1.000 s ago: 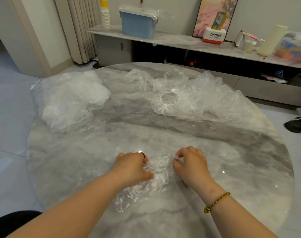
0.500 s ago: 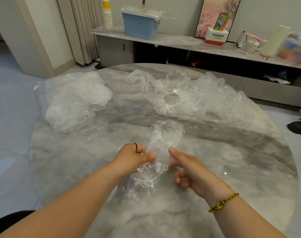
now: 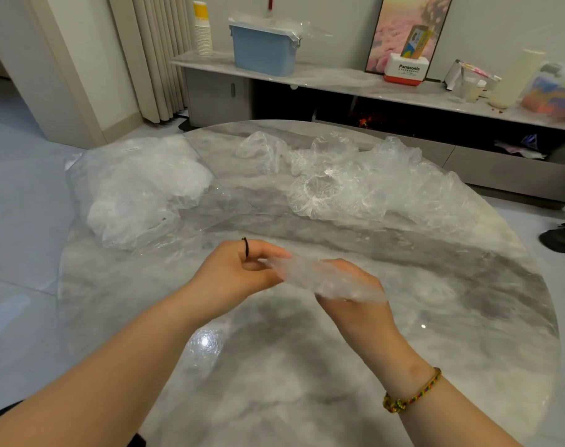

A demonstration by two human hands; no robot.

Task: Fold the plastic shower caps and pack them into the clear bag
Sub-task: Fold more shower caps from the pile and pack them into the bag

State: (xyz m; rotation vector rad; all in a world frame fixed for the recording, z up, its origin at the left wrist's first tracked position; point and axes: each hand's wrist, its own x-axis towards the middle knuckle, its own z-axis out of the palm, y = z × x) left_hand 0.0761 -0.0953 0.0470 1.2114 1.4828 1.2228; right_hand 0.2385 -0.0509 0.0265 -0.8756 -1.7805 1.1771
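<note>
A crumpled clear shower cap (image 3: 319, 277) is stretched between my two hands above the round marble table (image 3: 307, 366). My left hand (image 3: 239, 272) pinches its left end, a black ring on one finger. My right hand (image 3: 355, 304) holds its right part, with the plastic draped over the fingers. A pile of loose shower caps (image 3: 365, 185) lies at the far right of the table. The clear bag (image 3: 139, 188), bulging with folded caps, lies at the far left.
Behind the table runs a long low shelf (image 3: 339, 82) with a blue bin (image 3: 263, 48), stacked paper cups (image 3: 203, 30) and a Panasonic box (image 3: 407, 71). A dark shoe (image 3: 561, 238) sits on the floor at the right.
The cap was bunched on the table under both hands, then lifted upright by my left hand. It now lies sideways, stretched between both hands above the table.
</note>
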